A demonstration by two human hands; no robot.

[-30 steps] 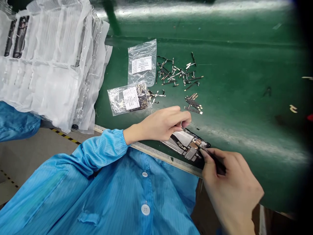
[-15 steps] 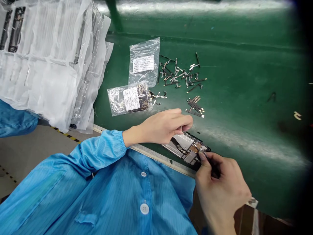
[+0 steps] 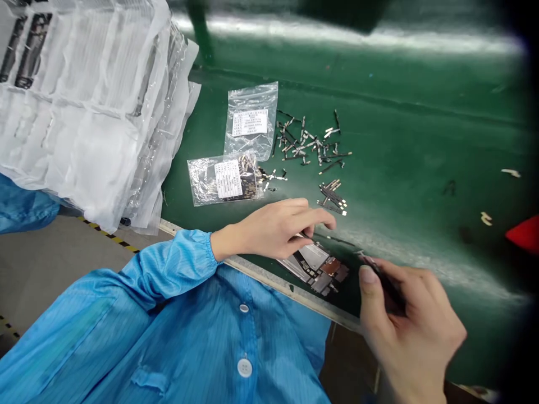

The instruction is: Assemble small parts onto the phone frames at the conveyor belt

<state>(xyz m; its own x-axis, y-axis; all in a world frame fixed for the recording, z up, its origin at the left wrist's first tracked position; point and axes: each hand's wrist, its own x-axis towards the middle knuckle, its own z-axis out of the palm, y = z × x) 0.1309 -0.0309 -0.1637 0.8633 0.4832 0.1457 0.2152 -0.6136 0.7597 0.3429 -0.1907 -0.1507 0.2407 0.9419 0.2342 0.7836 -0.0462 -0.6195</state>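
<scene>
opened phone [image 3: 319,268], flat, table edge

left hand [image 3: 273,230] palm down, fingers stretched forward and slightly spread, blue sleeve [image 3: 168,269] to the wrist. right hand [image 3: 408,331] lower right, back toward camera, fingers curled in a pinch, thumb extended up along them.

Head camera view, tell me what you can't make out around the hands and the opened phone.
- Opened phone: its near end is hidden by the left hand; board parts are too small to identify.
- Tweezers: mostly covered by the right hand; whether the tips hold anything is blurred.
- Labels on the two plastic bags: print too small.
- Red object: lost in the dark right edge.
</scene>
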